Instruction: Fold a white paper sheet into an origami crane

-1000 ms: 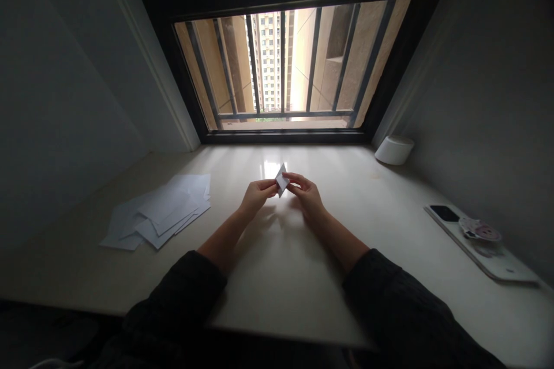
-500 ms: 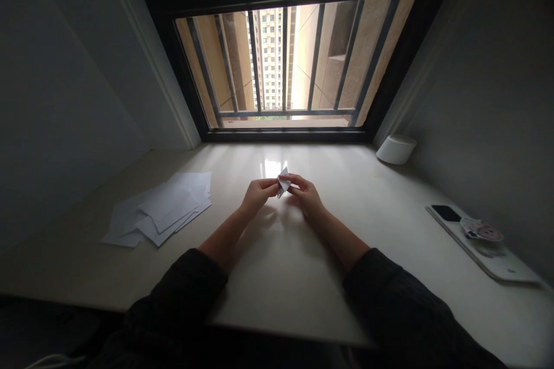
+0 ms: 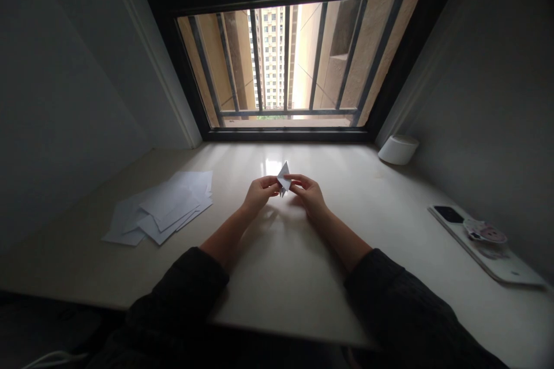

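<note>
A small piece of folded white paper (image 3: 284, 175) is held up between both hands over the pale ledge, its point upward and smaller folds hanging below. My left hand (image 3: 258, 193) pinches its left side, thumb and fingers pressed together. From the right, my right hand (image 3: 309, 191) grips it with the forefinger across its front face and the thumb lower down. The innermost folds are too small to make out.
Loose white paper sheets (image 3: 167, 207) lie overlapping on the left of the ledge (image 3: 281, 277). A white phone (image 3: 485, 248) with a cartoon grip lies at right. A white rounded device (image 3: 398, 150) stands near the barred window (image 3: 285, 135).
The folded paper has turned slightly, and more of its flat front face and upper point now shows. Both hands keep hold of it with small finger shifts.
</note>
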Demonstrator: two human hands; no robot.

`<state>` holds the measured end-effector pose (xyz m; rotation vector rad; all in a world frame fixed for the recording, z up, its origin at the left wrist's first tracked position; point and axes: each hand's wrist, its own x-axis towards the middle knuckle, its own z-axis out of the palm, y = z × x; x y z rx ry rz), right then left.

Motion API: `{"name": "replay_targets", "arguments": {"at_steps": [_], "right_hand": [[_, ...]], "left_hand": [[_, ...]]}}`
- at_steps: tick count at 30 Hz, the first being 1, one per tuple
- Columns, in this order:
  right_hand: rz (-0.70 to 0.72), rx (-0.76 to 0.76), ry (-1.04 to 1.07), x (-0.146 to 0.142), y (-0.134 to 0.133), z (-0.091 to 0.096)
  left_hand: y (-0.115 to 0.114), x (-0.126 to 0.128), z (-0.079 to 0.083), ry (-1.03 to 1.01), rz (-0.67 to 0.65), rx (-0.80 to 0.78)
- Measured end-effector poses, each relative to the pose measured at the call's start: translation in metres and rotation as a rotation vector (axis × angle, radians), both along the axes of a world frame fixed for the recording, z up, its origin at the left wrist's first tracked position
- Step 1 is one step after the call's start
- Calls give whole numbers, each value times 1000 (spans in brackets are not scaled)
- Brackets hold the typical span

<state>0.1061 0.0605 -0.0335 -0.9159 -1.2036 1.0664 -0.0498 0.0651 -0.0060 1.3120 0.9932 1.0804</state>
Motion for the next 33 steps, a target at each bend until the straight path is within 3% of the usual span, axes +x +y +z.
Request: {"name": "replay_targets", "arguments": {"at_steps": [6, 13, 18, 24, 33], "right_hand": [[-12, -63, 75, 3, 5, -5], [42, -149, 149, 3, 1, 2], [10, -181, 123, 4, -1, 6], [-11, -183, 79, 3, -3, 8], [8, -215, 192, 1, 2, 2]], "left_hand": [[0, 1, -1, -60, -2, -45], [0, 1, -5, -82, -23, -50], [0, -3, 0, 56, -19, 92], [1, -4, 0, 130, 107, 288], [3, -3, -4, -54, 122, 62]]}}
